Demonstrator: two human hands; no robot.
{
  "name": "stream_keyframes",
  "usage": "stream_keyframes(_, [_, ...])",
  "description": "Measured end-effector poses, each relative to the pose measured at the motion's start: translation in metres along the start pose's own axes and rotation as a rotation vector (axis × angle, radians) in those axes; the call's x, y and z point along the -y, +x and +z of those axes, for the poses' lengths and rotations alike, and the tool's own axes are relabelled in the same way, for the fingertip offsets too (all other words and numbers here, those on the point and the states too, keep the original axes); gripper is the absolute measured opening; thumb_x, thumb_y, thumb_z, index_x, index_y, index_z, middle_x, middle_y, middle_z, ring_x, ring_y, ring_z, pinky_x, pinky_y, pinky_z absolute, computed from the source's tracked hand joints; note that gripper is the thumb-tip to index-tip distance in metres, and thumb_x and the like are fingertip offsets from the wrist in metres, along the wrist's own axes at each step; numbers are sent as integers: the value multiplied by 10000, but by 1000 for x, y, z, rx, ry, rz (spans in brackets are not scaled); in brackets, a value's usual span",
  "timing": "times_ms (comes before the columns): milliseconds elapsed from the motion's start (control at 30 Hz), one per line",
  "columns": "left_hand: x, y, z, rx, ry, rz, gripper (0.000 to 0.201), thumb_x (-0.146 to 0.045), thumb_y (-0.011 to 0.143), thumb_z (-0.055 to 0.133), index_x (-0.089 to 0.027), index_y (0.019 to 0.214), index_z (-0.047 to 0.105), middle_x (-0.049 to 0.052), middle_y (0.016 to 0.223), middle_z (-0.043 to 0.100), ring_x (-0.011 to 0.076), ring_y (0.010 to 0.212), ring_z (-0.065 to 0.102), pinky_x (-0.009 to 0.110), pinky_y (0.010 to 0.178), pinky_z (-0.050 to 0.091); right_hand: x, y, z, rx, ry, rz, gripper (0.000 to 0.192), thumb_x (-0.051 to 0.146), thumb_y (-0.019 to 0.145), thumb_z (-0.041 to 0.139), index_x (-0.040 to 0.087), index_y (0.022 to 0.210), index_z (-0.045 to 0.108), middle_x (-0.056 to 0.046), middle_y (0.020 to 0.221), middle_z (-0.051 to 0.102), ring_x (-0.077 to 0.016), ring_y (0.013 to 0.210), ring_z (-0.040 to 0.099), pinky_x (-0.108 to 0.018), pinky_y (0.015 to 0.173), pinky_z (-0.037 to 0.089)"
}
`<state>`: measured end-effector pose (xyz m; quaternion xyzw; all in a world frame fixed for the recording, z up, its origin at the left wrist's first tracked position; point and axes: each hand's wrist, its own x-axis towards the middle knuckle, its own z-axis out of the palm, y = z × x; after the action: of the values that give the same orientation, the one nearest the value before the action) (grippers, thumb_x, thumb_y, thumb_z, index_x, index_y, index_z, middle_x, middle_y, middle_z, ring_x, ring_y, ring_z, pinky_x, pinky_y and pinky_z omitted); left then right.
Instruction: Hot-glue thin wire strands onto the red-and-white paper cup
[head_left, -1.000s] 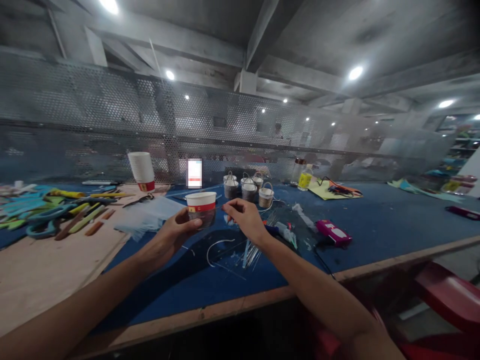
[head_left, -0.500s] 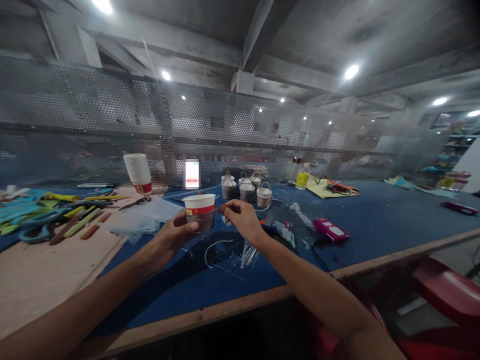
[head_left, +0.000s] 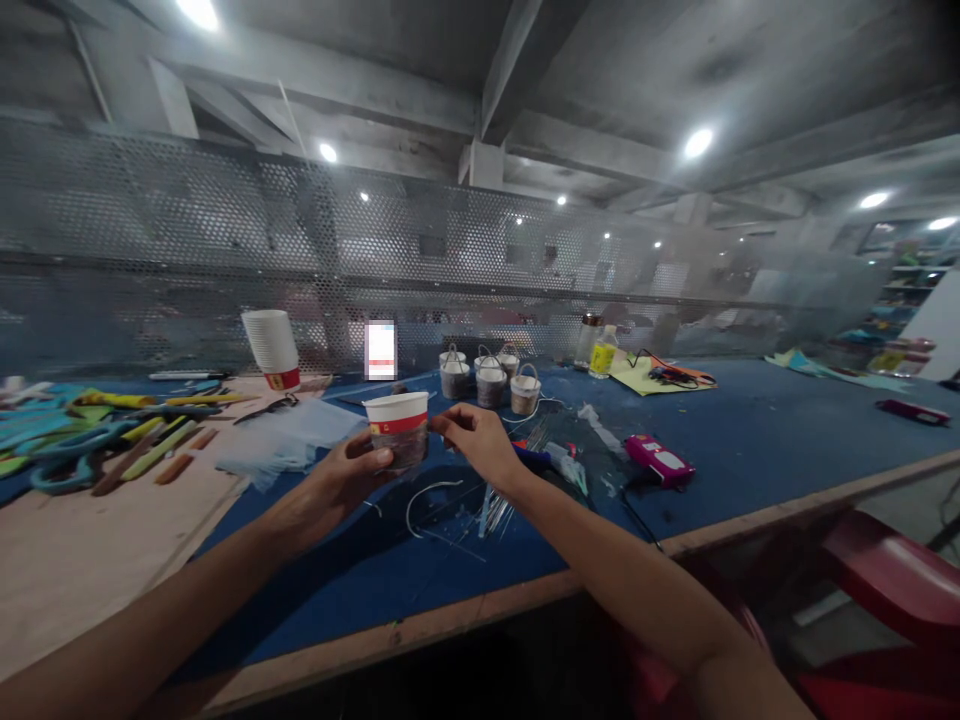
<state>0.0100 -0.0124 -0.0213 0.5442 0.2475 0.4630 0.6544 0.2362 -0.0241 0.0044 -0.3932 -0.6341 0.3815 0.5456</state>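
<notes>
My left hand (head_left: 349, 470) is wrapped round a paper cup (head_left: 399, 430), white at the rim with a red band and a rough grey-brown lower part. The cup is held upright above the blue table top. At the cup's right side, my right hand (head_left: 476, 440) has thumb and forefinger pinched close to the wall; whatever is between those fingertips is too small to make out. Behind the hands stand several small cup buckets (head_left: 490, 382) with looped handles. A white cord (head_left: 420, 508) curls on the table below, beside a bundle of thin wires (head_left: 499, 510).
A stack of paper cups (head_left: 271, 350) stands at the back left, near scissors (head_left: 71, 460) and clay-coloured sticks. A blue-handled glue gun (head_left: 532, 456) lies right of the wires, and a magenta device (head_left: 660, 460) further right. A perforated metal screen (head_left: 420, 240) runs along the back.
My right hand has moved slightly left, so its pinched fingertips are now against or very near the cup's side. The left hand still holds the cup; the whole view has shifted a little.
</notes>
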Motion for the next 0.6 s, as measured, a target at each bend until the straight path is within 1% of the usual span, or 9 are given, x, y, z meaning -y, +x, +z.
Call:
stream_keyframes(133, [-1, -1, 2, -10, -3, 24, 432, -293, 796, 852, -226, 1218, 793, 119, 1340, 760, 317, 1240, 698, 336, 991, 591, 1, -1, 0, -14, -5, 18, 370, 546, 814, 763, 184, 809, 689, 30, 650, 603, -128, 632, 529, -255, 637, 411])
stream_keyframes(267, [0, 0, 3, -16, -2, 29, 442, -290, 802, 846, -225, 1234, 786, 119, 1326, 767, 320, 1236, 701, 347, 993, 590, 2, -2, 0, -40, -8, 11, 318, 493, 816, 753, 182, 799, 687, 32, 652, 602, -131, 645, 542, -257, 658, 422])
stream_keyframes(400, [0, 0, 2, -7, -8, 28, 442, -288, 824, 826, -230, 1259, 772, 112, 1333, 764, 309, 1233, 704, 348, 1010, 580, 3, -2, -1, -54, -22, 10, 274, 450, 810, 739, 185, 777, 679, 36, 645, 583, -128, 636, 528, -252, 637, 405])
stream_keyframes(500, [-2, -2, 4, -22, 8, 26, 437, -286, 826, 820, -223, 1255, 769, 117, 1334, 763, 309, 1241, 701, 352, 1023, 573, 4, -2, -1, -58, -48, -1, 292, 467, 808, 734, 184, 765, 677, 37, 651, 567, -123, 632, 494, -250, 619, 379])
stream_keyframes(600, [-5, -4, 8, -30, 18, 14, 470, -293, 801, 839, -217, 1259, 767, 135, 1349, 753, 329, 1240, 701, 375, 1017, 580, 4, -2, -2, -59, -67, -5, 343, 512, 790, 756, 178, 765, 683, 37, 665, 558, -120, 639, 471, -252, 619, 365])
